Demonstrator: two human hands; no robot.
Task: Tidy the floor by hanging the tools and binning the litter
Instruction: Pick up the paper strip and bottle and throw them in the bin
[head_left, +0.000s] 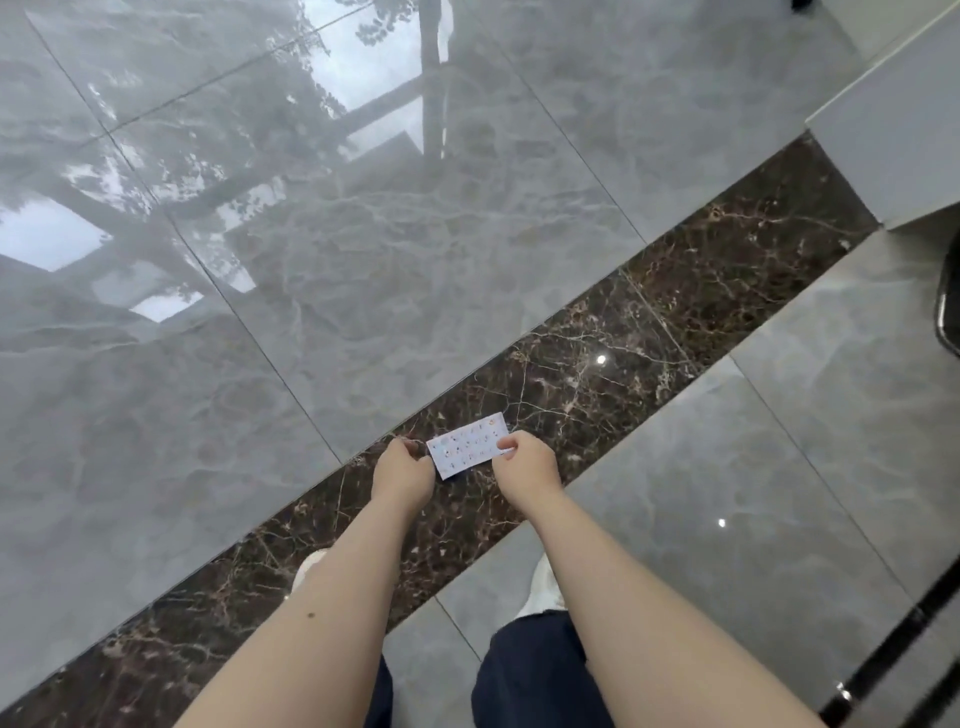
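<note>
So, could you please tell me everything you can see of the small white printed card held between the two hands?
The small white rectangular card looks like thin paper or card, printed with rows of tiny coloured marks too small to read. It is flat and tilted diagonally, above the dark brown veined marble strip of the floor. The right hand pinches its right edge; the left hand is at its left corner, the grip hidden.
</note>
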